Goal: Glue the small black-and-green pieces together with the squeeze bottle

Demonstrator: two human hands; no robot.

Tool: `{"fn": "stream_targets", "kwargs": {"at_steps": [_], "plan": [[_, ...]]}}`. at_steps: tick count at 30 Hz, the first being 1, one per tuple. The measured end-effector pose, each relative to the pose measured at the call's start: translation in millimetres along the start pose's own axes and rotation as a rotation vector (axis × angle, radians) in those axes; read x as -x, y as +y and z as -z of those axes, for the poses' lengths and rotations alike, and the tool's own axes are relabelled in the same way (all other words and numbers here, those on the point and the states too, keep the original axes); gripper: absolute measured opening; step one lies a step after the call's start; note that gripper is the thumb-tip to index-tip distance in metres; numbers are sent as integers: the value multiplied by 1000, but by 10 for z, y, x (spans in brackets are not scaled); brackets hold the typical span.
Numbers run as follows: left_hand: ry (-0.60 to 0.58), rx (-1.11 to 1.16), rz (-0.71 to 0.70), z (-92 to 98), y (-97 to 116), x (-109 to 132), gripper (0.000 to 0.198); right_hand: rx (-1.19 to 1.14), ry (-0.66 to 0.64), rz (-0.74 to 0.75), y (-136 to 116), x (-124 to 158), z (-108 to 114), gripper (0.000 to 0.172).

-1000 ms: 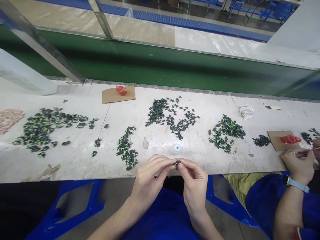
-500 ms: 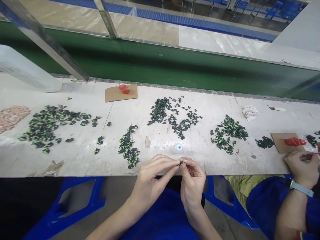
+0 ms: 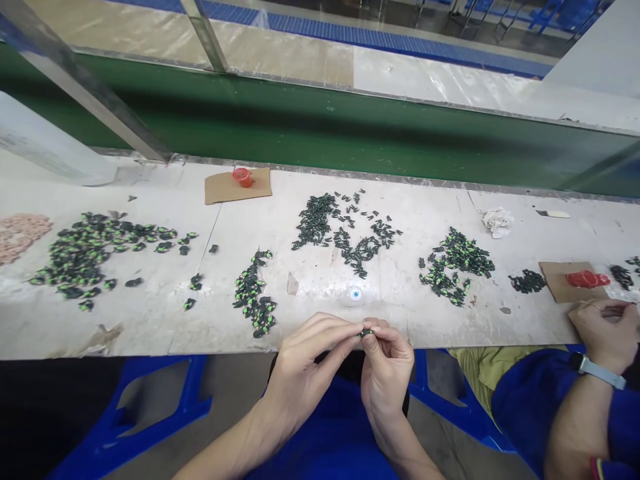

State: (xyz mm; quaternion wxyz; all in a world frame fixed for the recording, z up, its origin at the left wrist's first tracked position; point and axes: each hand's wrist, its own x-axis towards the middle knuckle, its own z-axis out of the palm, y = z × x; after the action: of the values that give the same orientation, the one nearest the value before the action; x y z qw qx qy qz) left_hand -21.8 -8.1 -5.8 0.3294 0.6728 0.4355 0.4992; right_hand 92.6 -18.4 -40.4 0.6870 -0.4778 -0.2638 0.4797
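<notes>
Now pinching tiny dark green plastic piece [image 3: 367, 332] with left hand [image 3: 300, 373] and right hand [image 3: 386, 373], closed tight on it, beside long white table [image 3: 150, 327].

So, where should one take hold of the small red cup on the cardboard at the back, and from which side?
Pinch the red cup across its side wall, coming from above. It seems to stand upright, alone on the flat cardboard, with free space around. The left hand and right hand both hold a small dark piece.
</notes>
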Motion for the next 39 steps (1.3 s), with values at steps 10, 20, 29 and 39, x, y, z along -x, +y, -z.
{"fn": "stream_targets", "kwargs": {"at_steps": [10,20,29,39], "plan": [[-4,87,33,-8,66,19,19,7,-71,188,-1,55,65,12],[10,-29,47,-61,76,22,14,163,-136,300,10,42,166,15],[-45,-221,-60,-82,-30,35,19,544,-448,381,-210,-195,337,39],[-63,-196,-2,-165,-17,79,23,485,-451,183,-182,-252,370,30]]}}
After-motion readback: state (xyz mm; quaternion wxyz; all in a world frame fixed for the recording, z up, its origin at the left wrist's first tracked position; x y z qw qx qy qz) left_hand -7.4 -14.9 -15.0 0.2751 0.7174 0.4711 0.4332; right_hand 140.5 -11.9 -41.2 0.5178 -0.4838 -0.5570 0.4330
